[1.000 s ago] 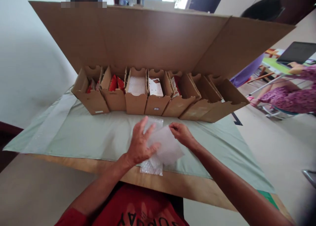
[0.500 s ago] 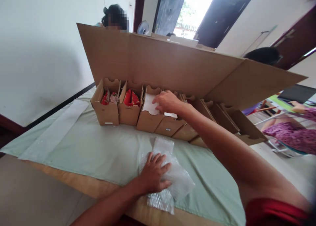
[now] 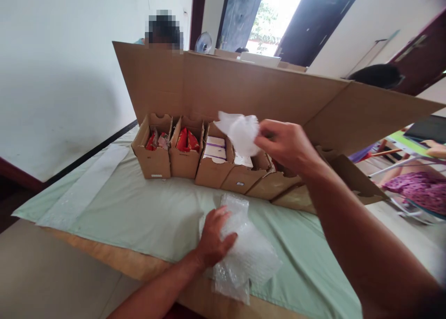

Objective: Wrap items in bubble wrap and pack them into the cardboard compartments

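Observation:
A thin white foam-like sheet (image 3: 240,129) hangs crumpled from my right hand (image 3: 284,142), whose thumb and fingers pinch its right edge. It is held above a row of brown cardboard boxes. Under its left side, one box (image 3: 214,171) shows a stack of white packs with purple edges (image 3: 215,148). The box beside it (image 3: 240,179) has something white inside, partly covered by the sheet. Lower down, my left hand (image 3: 216,239) rests with fingers apart on overlapping pieces of clear bubble wrap (image 3: 252,254).
Red packets (image 3: 188,140) fill boxes at the left of the row. A tall cardboard panel (image 3: 244,87) stands behind. A clear plastic strip (image 3: 83,189) lies on the pale green cloth (image 3: 146,217). Other people are beyond the panel and at a table on the right.
My right hand has lifted the white sheet out of the box and moved right, uncovering the white packs. My left hand stays on the bubble wrap, its fingers slightly shifted.

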The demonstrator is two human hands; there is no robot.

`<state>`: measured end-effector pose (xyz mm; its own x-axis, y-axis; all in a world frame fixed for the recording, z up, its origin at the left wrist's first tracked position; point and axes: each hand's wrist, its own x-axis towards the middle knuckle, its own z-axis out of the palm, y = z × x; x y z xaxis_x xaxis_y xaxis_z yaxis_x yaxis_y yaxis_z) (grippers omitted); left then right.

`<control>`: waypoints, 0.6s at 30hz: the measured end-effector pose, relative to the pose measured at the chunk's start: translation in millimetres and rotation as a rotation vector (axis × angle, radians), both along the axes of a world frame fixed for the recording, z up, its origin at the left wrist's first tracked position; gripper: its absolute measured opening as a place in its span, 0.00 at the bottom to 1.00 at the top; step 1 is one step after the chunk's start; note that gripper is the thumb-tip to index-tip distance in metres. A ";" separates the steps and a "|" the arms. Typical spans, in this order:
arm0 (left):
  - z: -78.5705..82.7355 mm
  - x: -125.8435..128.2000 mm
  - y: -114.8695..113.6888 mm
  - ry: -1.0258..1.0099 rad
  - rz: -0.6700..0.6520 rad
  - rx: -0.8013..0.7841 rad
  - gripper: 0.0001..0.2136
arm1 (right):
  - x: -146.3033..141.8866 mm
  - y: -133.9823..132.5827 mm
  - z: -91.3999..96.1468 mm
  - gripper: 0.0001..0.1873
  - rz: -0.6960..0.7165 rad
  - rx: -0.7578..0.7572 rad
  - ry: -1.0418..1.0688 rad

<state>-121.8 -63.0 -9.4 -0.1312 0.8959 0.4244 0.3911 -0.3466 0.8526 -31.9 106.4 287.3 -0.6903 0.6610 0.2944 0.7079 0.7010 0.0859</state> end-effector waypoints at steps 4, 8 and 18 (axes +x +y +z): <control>30.0 -27.7 -1.9 -0.326 0.400 0.190 0.25 | 78.7 -64.8 -39.1 0.10 0.203 -0.041 0.236; 59.7 -29.3 -13.2 -0.025 0.201 0.290 0.30 | 106.3 -99.4 -107.7 0.06 0.338 -0.308 -0.085; 1.8 20.6 -6.5 0.443 -0.166 -0.056 0.19 | -53.9 -19.4 -15.5 0.14 0.379 -0.174 0.020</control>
